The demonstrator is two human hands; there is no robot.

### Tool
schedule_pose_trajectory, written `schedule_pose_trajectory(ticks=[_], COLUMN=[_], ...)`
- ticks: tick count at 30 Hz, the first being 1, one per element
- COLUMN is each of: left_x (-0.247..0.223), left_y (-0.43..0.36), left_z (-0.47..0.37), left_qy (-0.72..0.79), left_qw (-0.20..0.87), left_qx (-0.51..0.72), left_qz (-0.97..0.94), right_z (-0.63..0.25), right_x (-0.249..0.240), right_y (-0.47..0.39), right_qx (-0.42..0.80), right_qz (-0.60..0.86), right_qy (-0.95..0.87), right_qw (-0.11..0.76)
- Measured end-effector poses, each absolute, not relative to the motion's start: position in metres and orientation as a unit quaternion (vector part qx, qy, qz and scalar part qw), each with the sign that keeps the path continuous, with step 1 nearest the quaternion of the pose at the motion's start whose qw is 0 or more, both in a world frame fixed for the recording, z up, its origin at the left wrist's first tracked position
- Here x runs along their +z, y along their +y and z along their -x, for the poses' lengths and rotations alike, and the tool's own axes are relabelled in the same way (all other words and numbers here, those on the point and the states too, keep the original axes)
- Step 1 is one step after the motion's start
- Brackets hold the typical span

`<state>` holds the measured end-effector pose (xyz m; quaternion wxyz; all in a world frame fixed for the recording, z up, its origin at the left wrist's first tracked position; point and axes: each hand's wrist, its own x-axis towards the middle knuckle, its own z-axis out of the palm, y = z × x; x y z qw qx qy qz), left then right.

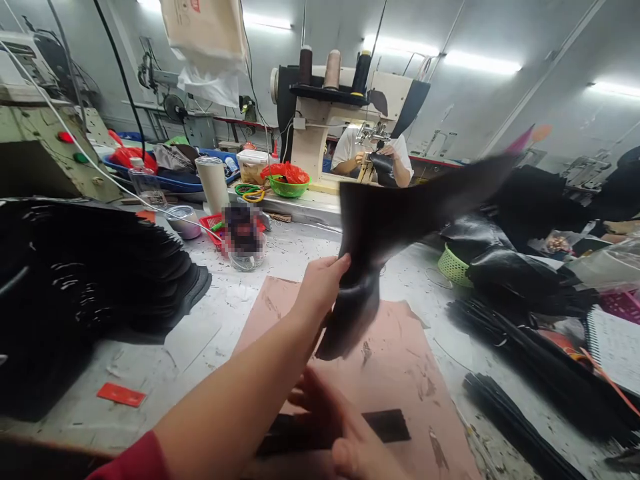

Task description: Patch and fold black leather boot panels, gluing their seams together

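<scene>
My left hand [323,283] pinches a large black leather piece [385,220] by its left edge, thumb on the near side. The piece is raised above a pink mat [400,347]; its far right end is blurred by motion. Low over the mat, my right hand [345,427] is spread and slightly blurred, thumb apart from the fingers. My left forearm hides part of its fingertips. Under and beside the right hand lies a black strip [387,425]; whether the hand touches it I cannot tell.
Stacked black leather pieces [145,273] stand at left. Bundled black strips [520,427] and a notebook [615,350] lie at right. A tumbler [213,183] and green basket [287,187] stand behind. Beyond, a person [400,160] works at a sewing machine [310,147].
</scene>
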<state>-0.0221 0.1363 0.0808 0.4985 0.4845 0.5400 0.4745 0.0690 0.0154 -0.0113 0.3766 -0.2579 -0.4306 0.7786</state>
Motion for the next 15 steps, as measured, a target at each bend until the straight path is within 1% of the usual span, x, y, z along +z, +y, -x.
schedule_pose_trajectory(ticks=[1,3,5,7,9,11,15], left_x=[0.077,0.063,0.045,0.029,0.018,0.012,0.010], left_y=[0.133,0.125,0.116,0.108,0.102,0.098,0.089], left_z=[0.019,0.015,0.014,0.015,0.019,0.023,0.033], left_qy=[0.531,0.517,0.509,0.506,0.507,0.511,0.517], left_qw=[0.530,0.582,0.621,0.648,0.667,0.675,0.678], left_qx=[0.488,0.504,0.507,0.499,0.484,0.473,0.452], left_qz=[-0.446,-0.373,-0.315,-0.275,-0.253,-0.246,-0.263], right_z=[-0.062,-0.053,-0.051,-0.055,-0.061,-0.066,-0.073], right_x=[-0.015,-0.019,-0.019,-0.015,-0.010,-0.007,-0.011], right_y=[0.015,0.016,0.017,0.018,0.017,0.016,0.011], right_qx=[0.777,0.746,0.715,0.686,0.648,0.613,0.584], right_qz=[0.233,0.234,0.283,0.340,0.400,0.473,0.594], right_qy=[-0.388,-0.303,-0.200,-0.106,-0.071,-0.091,-0.160], right_qw=[0.437,0.545,0.607,0.635,0.644,0.627,0.530])
